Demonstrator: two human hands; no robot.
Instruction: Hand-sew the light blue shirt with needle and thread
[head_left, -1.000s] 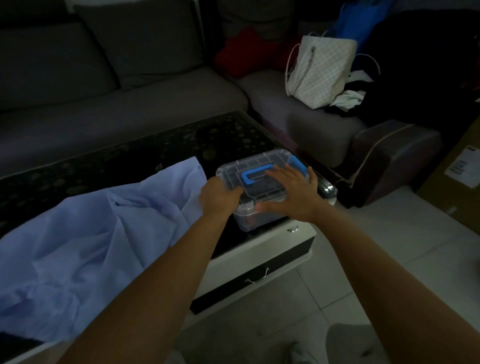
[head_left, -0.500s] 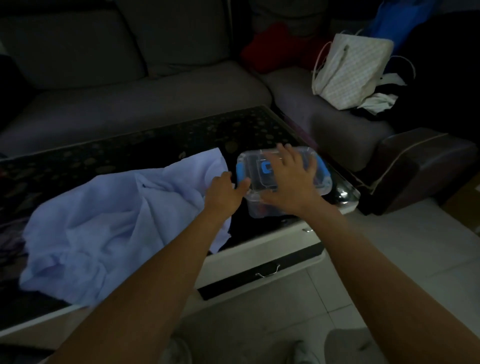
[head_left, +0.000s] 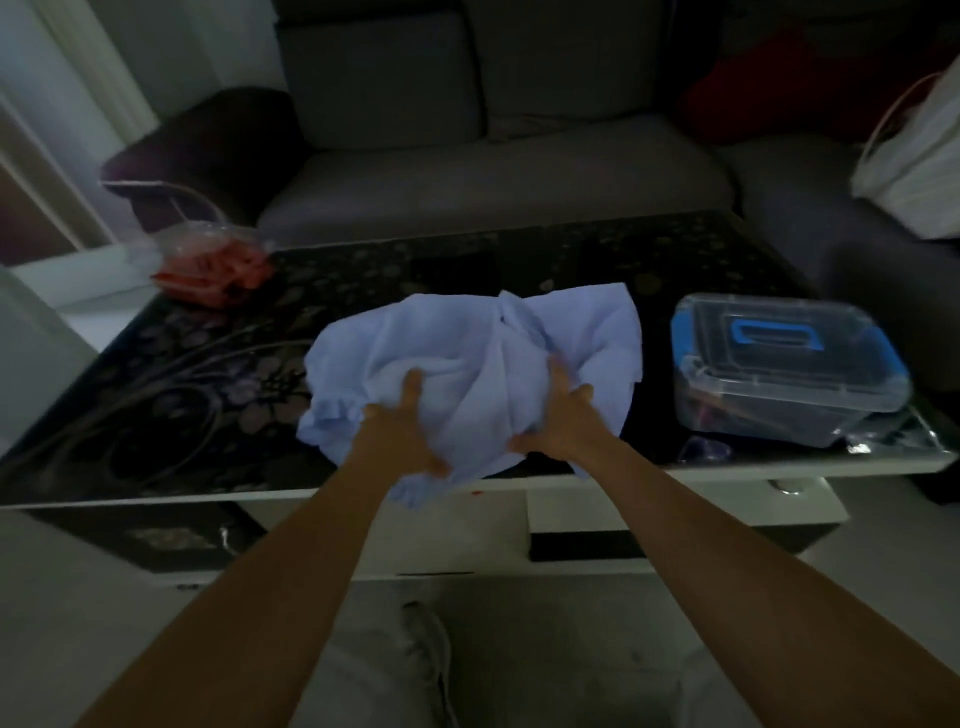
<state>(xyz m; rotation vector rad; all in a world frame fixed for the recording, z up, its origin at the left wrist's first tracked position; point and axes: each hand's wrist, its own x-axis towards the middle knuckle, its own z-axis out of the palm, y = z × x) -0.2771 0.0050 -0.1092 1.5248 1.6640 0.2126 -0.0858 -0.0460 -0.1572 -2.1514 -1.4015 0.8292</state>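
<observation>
Left grip (head_left: 400, 434), right grip (head_left: 558, 421): both clutching bunched light blue shirt (head_left: 467, 353) at surface (head_left: 208, 415) 6 o'clock edge; risk: loose hem may sweep lidded box (head_left: 779, 374), 3 o'clock, off corner

No writing, label, brand, number or sign can be read. The view is dim and blurred, and the shirt (head_left: 467, 358), the box (head_left: 779, 379), the table (head_left: 208, 395) and the bag (head_left: 919, 156) show no legible marks.
</observation>
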